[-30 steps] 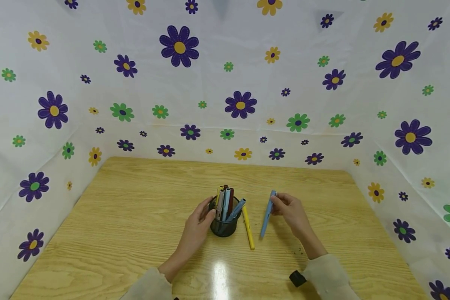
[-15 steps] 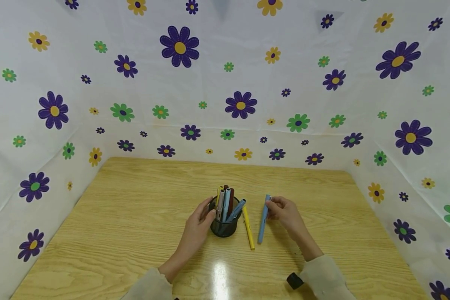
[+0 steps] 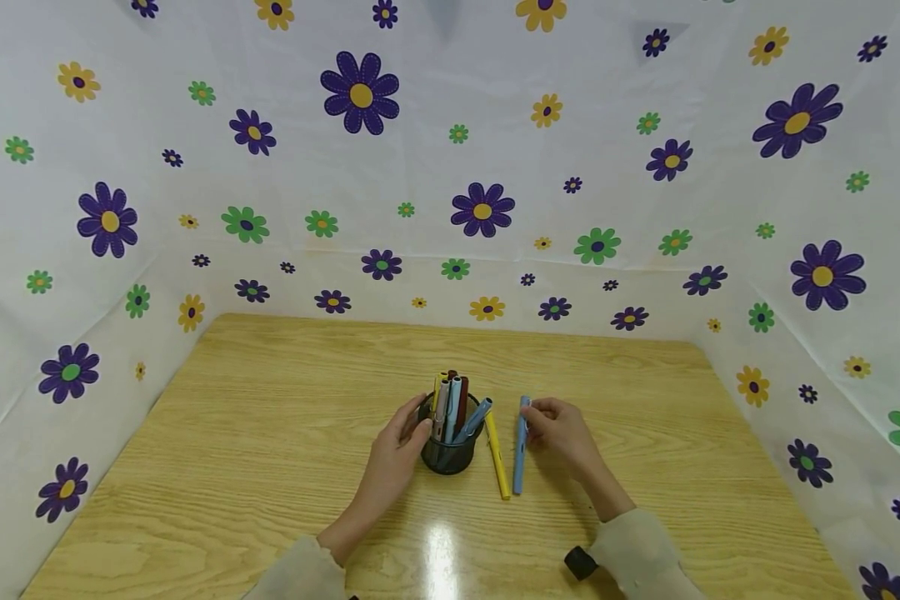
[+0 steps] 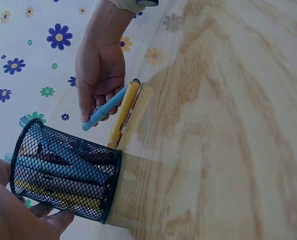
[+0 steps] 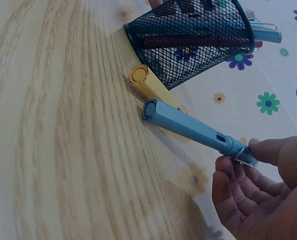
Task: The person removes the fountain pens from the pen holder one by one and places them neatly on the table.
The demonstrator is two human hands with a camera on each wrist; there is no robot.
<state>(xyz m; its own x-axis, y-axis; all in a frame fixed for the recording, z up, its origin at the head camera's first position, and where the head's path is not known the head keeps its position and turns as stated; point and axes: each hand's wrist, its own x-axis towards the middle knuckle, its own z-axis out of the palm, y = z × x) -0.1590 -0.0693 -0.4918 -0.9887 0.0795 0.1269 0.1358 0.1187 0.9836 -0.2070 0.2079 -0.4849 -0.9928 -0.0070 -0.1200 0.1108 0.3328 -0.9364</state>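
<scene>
My right hand (image 3: 562, 429) pinches a blue pen (image 5: 188, 125) near its clip end, between thumb and fingers. The pen's other end points toward me, low over or touching the table; I cannot tell which. A yellow pen (image 3: 498, 457) lies on the table just left of it. Left of that stands a black mesh pen holder (image 4: 63, 172), upright, with several pens (image 3: 453, 408) inside, one light blue pen leaning right. My left hand (image 3: 392, 454) grips the holder's left side, thumb in front and fingers behind, partly hidden in the head view.
The wooden table (image 3: 270, 467) is bounded at the back and both sides by a white flower-printed cloth (image 3: 420, 167). A black wrist strap piece (image 3: 581, 563) sits at my right sleeve (image 3: 641, 550).
My right hand has moved left with the blue pen, bringing it next to the yellow one and more in line with it. The left hand and pen holder stay in place.
</scene>
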